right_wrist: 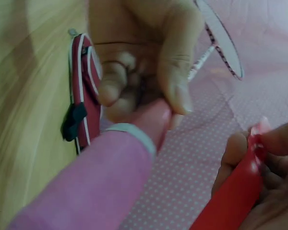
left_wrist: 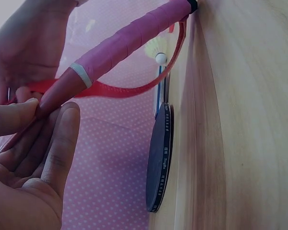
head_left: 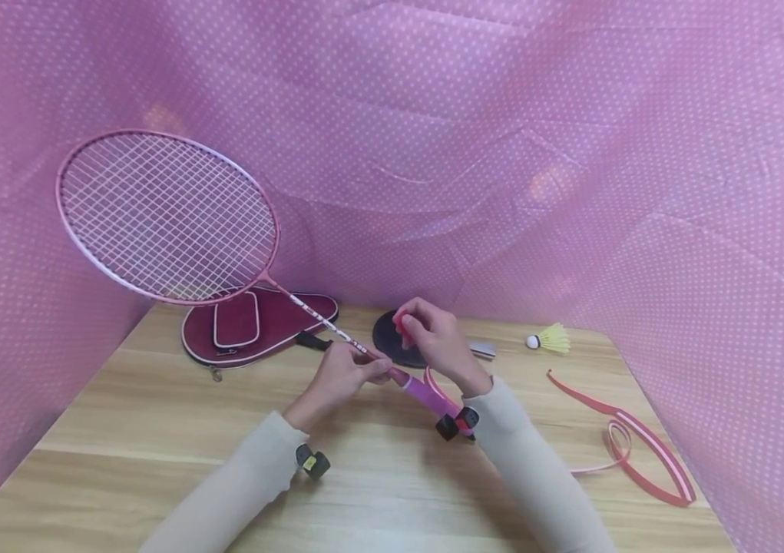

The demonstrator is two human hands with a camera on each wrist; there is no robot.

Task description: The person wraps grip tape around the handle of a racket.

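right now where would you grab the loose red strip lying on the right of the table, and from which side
Take the red strip at its free straight end, coming from above on the right hand's side. That end lies flat and single on the table, apart from other things, while the near part doubles into a loop, so a pinch there would likely catch two layers.

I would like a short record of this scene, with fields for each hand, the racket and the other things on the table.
left hand: pinches the racket at the top of the handle
right hand: pinches the red tape above the handle
racket: pink, head raised to the left, handle wrapped in pink
table: light wood
also on table: dark red racket cover, black disc, yellow shuttlecock, loose red strip
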